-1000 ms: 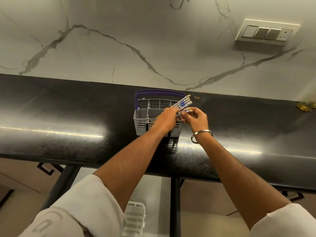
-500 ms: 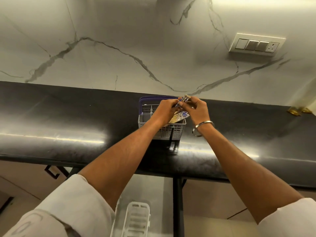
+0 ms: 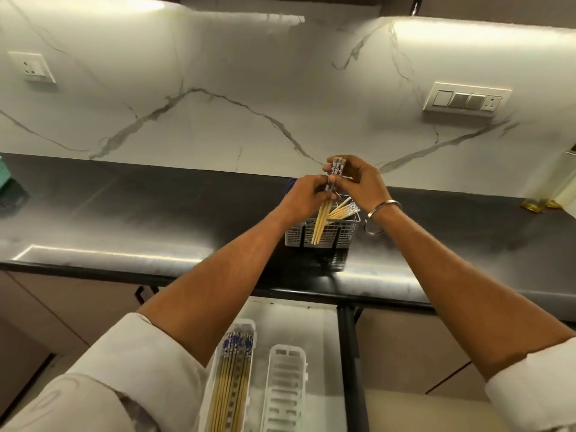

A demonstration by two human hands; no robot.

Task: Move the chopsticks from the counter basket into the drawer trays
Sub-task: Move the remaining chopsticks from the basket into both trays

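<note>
Left hand (image 3: 307,198), arm stretched forward from the lower left, fingers curled around a small bundle of chopsticks (image 3: 324,210) near its patterned upper half. Right hand (image 3: 358,182), arm reaching in from the lower right, wrist bent inward, thumb and fingertips pinching the blue-and-white tops of the same bundle; a metal bangle (image 3: 384,208) sits at this wrist. The bundle stands nearly upright, its plain yellow tips pointing down in front of the basket (image 3: 343,233), a grey slotted container on the black counter (image 3: 124,219). Further chopsticks (image 3: 343,210) lie tilted to the right inside the basket, just beside the held bundle. Both forearms are bare, with white sleeves (image 3: 131,369) pushed up toward the elbows. Below the counter edge an open drawer (image 3: 324,338) holds two white trays: the left tray (image 3: 249,328) contains a row of chopsticks (image 3: 232,369) lying lengthwise, patterned ends toward the counter; the right tray (image 3: 286,385) shows only its slotted floor. Behind the counter rises a white marble wall with a switch plate (image 3: 466,96) at right.
</note>
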